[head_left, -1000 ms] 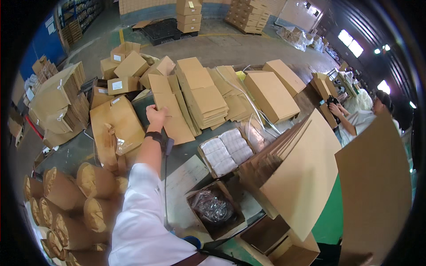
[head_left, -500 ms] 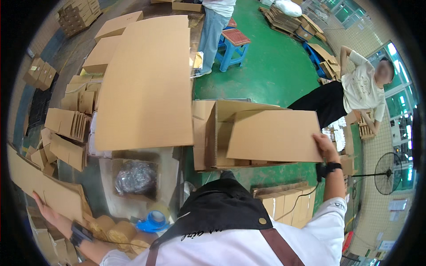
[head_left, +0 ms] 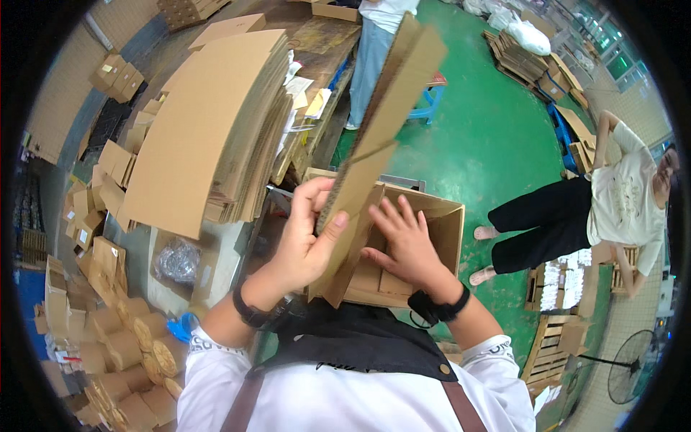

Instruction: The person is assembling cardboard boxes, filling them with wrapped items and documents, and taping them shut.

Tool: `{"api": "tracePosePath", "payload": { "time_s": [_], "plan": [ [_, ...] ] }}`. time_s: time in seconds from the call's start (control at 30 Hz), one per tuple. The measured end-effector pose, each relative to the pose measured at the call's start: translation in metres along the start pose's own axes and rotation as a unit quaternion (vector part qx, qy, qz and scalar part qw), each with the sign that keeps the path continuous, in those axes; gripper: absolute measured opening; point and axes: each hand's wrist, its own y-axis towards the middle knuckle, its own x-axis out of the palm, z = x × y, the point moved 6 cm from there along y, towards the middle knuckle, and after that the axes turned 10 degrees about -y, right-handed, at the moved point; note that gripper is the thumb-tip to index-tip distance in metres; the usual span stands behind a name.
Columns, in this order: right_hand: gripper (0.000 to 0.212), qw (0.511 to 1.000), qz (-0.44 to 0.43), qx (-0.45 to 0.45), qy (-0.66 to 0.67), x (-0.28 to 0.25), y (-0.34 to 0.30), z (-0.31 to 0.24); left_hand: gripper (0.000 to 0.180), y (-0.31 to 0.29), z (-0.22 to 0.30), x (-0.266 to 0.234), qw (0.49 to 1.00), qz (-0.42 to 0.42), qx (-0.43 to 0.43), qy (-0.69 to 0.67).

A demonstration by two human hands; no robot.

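Observation:
My left hand (head_left: 306, 234) grips a folded cardboard sheet (head_left: 385, 108) by its near end, thumb on one face and fingers round the other side. The sheet stands on edge, tilted, and reaches away from me. Below and to its right is an open cardboard box (head_left: 450, 216) in front of my waist. Over the box opening, my right hand (head_left: 409, 245) is open with its fingers spread, close to the right face of the sheet and to a flap (head_left: 345, 277) at the box's left side. Whether its fingertips touch the cardboard I cannot tell.
To the left lies a tall stack of flat cardboard sheets (head_left: 194, 137). Nearer are clear plastic wrap (head_left: 177, 261), a blue tape dispenser (head_left: 183, 327) and several brown rolls (head_left: 151, 327). A person (head_left: 626, 187) is at the right, near a fan (head_left: 632, 366); another person (head_left: 371, 68) stands beyond.
My left hand has come from the cardboard at the lower left to the box, now holding the folded sheet. My right hand has let go of the cardboard panel and moved left over the opening.

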Motion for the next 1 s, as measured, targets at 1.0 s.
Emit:
{"api": "tracePosePath", "payload": {
  "time_s": [1.0],
  "plan": [
    [0.121, 0.764, -0.2, 0.073, 0.609, 0.07, -0.054, 0.083, 0.109, -0.073, -0.15, 0.006, 0.846, -0.026, -0.498, -0.191]
  ]
}}
